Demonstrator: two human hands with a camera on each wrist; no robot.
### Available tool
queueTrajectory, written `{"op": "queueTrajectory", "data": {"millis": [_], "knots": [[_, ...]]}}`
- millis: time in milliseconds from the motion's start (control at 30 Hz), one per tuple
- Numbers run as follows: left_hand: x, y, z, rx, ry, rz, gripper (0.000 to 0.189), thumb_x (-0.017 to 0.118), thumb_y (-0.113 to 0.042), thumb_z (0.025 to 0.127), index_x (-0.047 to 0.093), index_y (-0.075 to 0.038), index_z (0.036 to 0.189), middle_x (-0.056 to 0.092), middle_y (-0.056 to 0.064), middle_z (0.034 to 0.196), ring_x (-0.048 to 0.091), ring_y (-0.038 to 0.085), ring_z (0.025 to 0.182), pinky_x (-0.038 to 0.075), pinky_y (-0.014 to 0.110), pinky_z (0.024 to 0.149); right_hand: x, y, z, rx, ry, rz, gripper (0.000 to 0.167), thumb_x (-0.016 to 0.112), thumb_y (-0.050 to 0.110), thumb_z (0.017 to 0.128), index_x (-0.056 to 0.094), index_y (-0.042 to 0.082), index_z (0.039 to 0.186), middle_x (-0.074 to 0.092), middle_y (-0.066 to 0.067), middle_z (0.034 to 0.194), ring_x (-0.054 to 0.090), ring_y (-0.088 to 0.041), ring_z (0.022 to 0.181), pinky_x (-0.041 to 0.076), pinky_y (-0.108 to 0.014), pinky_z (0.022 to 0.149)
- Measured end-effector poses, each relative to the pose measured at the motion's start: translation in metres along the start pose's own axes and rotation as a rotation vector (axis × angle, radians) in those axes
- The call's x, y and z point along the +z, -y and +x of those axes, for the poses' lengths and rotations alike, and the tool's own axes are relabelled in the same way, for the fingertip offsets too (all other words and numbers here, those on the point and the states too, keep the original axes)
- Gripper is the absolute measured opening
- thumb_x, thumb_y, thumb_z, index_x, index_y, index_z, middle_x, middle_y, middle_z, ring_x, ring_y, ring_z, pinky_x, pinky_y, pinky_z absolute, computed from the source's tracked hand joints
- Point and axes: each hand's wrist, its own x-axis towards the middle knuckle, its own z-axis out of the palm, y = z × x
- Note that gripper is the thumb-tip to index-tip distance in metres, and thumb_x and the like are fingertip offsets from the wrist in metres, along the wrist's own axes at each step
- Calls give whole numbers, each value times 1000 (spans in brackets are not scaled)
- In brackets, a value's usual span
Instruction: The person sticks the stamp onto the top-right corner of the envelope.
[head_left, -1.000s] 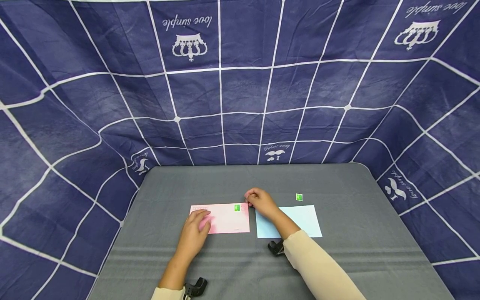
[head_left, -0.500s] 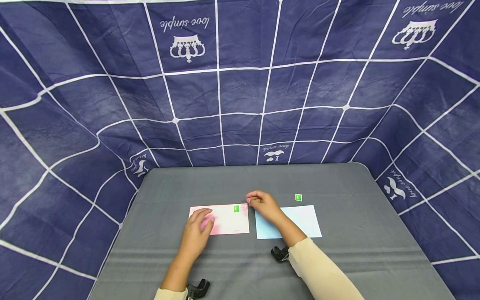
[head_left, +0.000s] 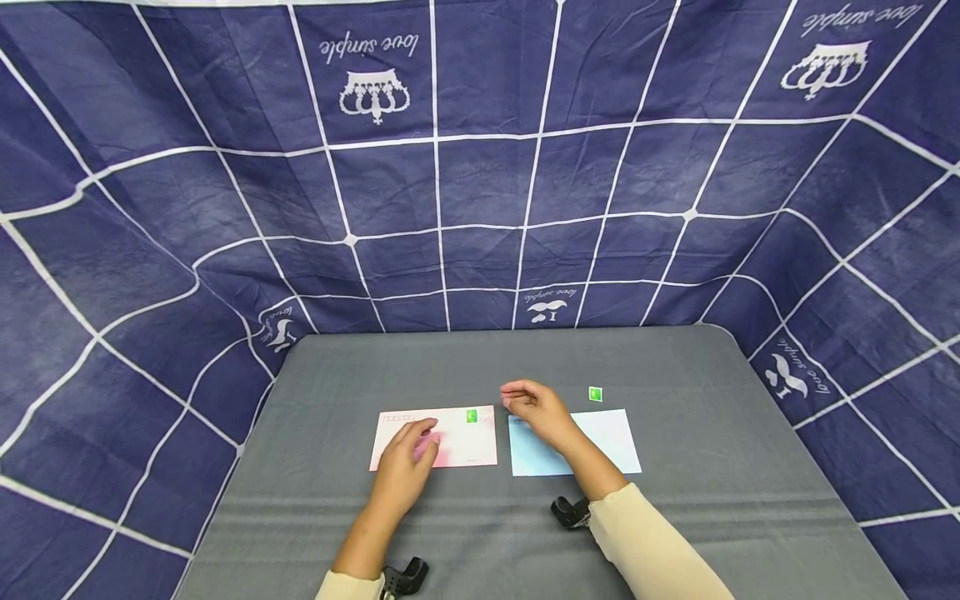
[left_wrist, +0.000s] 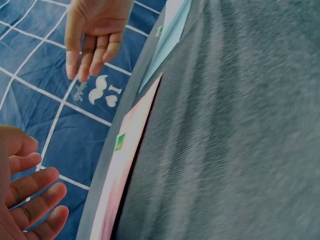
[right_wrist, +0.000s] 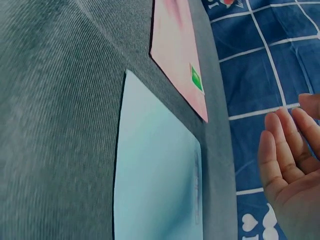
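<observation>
A pink envelope (head_left: pixel 465 446) lies flat on the grey table, a green stamp (head_left: pixel 472 416) at its upper right corner. Over its left half hovers my left hand (head_left: pixel 403 467), fingers loosely bent and nothing in them. To its right lies a light blue envelope (head_left: pixel 611 442), which my right forearm crosses in the head view. My right hand (head_left: pixel 542 410) is above that envelope's upper left corner, its relaxed fingers holding nothing, as the right wrist view also shows. A second green stamp (head_left: pixel 596 394) rests on the cloth beyond the blue envelope.
Grey cloth covers the table (head_left: pixel 450 533). A blue curtain (head_left: pixel 480 183) with white grid lines encloses the back and both sides. Each wrist carries a black camera mount, such as the right mount (head_left: pixel 570 512).
Both hands have shifted slightly to the right. The right hand's fingers have drawn away from the pink envelope's upper right corner and loosened. The envelopes and stamps stay nearly in place.
</observation>
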Motion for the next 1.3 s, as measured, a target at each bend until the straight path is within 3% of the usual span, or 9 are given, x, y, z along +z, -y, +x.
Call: {"op": "queueTrajectory", "data": {"millis": [267, 600, 833, 1000, 1133, 1300], "knots": [[14, -3, -3, 49, 14, 16, 27, 73, -14, 92, 71, -10, 118, 72, 2, 115, 69, 21, 112, 53, 45, 99, -15, -4, -8, 2, -41, -13, 36, 67, 17, 97, 65, -4, 126, 69, -24, 121, 70, -13, 100, 55, -18, 81], [27, -10, -9, 174, 74, 62, 33, 75, -9, 87, 72, -8, 119, 70, 4, 119, 66, 25, 116, 52, 45, 101, -28, -10, -12, 12, -85, -16, 34, 67, 16, 97, 65, -3, 126, 69, -26, 121, 69, -17, 102, 53, -16, 82], [38, -20, -14, 209, 117, 88, 33, 74, -13, 88, 72, -10, 121, 69, 2, 124, 64, 21, 119, 51, 41, 103, -40, -11, -13, 49, -106, -21, 33, 63, 12, 98, 64, -5, 126, 68, -27, 121, 69, -17, 100, 53, -15, 81], [47, -26, -16, 255, 121, 97, 33, 73, -13, 88, 71, -9, 121, 70, 2, 122, 65, 21, 117, 52, 41, 101, -50, -12, -15, 59, -127, -23, 33, 63, 10, 97, 64, -6, 126, 68, -28, 120, 70, -25, 104, 53, -15, 82], [53, -29, -16, 255, 141, 101, 34, 73, -15, 88, 71, -10, 121, 70, 1, 122, 65, 21, 118, 52, 40, 102, -57, -16, -16, 75, -140, -22, 33, 63, 11, 98, 63, -6, 127, 67, -28, 122, 69, -30, 108, 53, -13, 82], [56, -31, -16, 232, 187, 110, 34, 71, -19, 91, 71, -12, 124, 70, 0, 126, 63, 20, 122, 50, 39, 106, -65, -18, -19, 61, -158, -28, 34, 64, 10, 97, 62, -8, 126, 67, -30, 121, 70, -24, 105, 53, -14, 81]]}}
